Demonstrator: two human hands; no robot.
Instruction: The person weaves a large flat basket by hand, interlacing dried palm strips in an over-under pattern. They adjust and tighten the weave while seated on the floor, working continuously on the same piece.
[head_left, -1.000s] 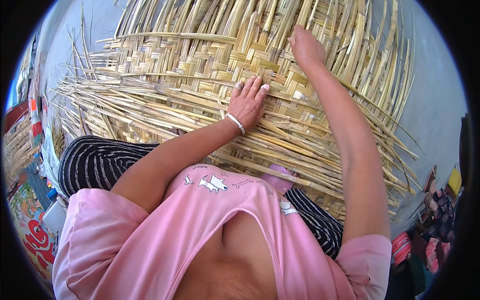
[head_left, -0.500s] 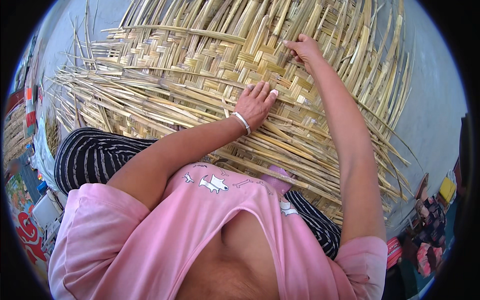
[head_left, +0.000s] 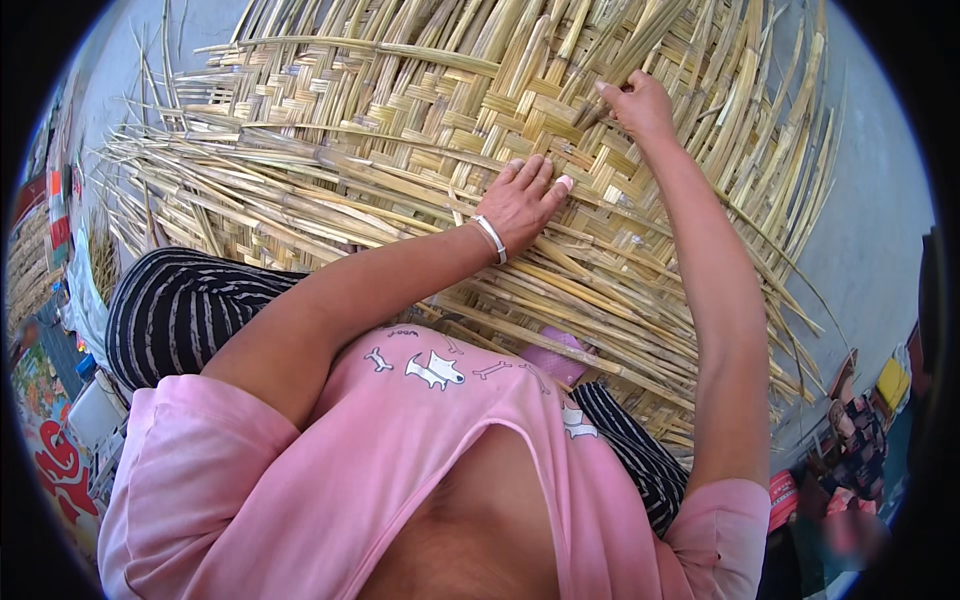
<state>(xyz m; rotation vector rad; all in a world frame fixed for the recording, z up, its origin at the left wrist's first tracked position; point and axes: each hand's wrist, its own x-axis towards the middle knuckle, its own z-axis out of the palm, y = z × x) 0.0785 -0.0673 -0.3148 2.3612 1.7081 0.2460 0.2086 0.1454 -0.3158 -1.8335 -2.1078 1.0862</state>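
Observation:
A mat of split reed strips (head_left: pixel 420 118), pale yellow-green and woven in a diagonal pattern, lies in front of me. My left hand (head_left: pixel 520 205), with a white bangle at the wrist, presses flat on the near part of the weave, fingers stretched out. Farther off and to the right, my right hand (head_left: pixel 645 108) is closed in a pinch around several reed strips (head_left: pixel 637 45) that slant up from the woven part. Their ends beneath the fingers are partly hidden. Long unwoven strips (head_left: pixel 300 207) fan out along the mat's near side.
Loose strip ends (head_left: pixel 815 190) spread over the grey floor (head_left: pixel 865 240) at the right. A pink slipper (head_left: pixel 556 355) shows under the near strips. Cloth items and a yellow object (head_left: pixel 893 378) stand at the right; a pale box (head_left: pixel 97 408) is at the left.
Both hands have shifted slightly to the right in the view. The strips in my right hand now stand more raised and slanted over the weave.

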